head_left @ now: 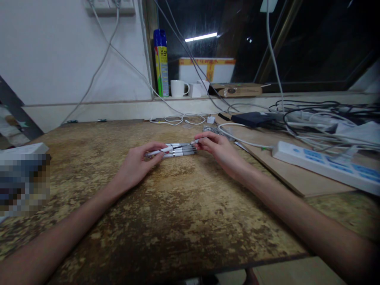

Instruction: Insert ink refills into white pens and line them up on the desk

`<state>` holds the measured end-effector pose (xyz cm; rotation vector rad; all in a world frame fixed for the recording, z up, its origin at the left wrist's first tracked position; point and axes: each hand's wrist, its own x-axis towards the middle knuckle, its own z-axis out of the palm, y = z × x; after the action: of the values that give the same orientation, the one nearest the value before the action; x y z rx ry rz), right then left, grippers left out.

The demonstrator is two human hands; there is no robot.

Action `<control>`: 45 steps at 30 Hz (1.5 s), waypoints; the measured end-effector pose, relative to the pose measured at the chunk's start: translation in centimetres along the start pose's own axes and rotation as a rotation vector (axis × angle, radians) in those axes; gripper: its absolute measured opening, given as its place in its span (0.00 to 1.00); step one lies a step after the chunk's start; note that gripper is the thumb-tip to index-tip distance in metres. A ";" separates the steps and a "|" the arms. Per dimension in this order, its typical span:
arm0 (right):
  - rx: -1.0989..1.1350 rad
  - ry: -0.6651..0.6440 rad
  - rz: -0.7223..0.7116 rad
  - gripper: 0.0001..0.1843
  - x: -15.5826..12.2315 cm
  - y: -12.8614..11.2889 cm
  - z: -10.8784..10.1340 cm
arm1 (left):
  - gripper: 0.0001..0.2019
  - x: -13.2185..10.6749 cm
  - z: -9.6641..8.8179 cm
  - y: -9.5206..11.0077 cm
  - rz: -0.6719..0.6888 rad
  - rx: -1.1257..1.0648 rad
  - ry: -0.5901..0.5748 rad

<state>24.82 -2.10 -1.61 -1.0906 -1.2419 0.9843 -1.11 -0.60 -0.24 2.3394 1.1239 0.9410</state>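
Observation:
My left hand [136, 161] is closed around the white barrel of a pen [156, 152], held slanting just above the table. Between thumb and fingers my right hand [218, 148] pinches a small greyish front piece of a pen [195, 141]. A thin dark refill [179, 147] seems to run between the two parts; where it joins them is too small to tell. Beneath and between the hands, several white pens with grey grips [179, 153] lie side by side on the worn wooden table [166, 217].
On the right, a power strip [323, 164] and tangled cables [320, 113] lie on and around a brown board [285, 174]. A clear plastic bag [218, 131] rests beyond my right hand. Along the sill stand a spray can [161, 65], a white mug [178, 88] and a cardboard box [237, 90].

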 end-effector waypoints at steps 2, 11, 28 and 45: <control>-0.011 -0.012 -0.004 0.08 0.0 0.0 0.0 | 0.14 0.0 0.0 0.0 0.000 0.005 0.002; -0.104 -0.051 -0.058 0.08 -0.5 -0.3 0.6 | 0.14 -0.1 0.1 0.6 -0.006 -0.036 -0.023; -0.240 -0.291 -0.260 0.07 -1.4 -0.4 1.5 | 0.13 -0.3 0.2 1.5 0.031 -0.087 -0.089; -0.221 -0.338 -0.140 0.14 -1.3 0.1 1.5 | 0.13 -0.3 0.2 1.1 0.024 -0.077 -0.082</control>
<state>23.22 -3.23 -2.02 -1.0149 -1.7121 0.9660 -0.47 -1.51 0.19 2.3122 1.0121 0.8732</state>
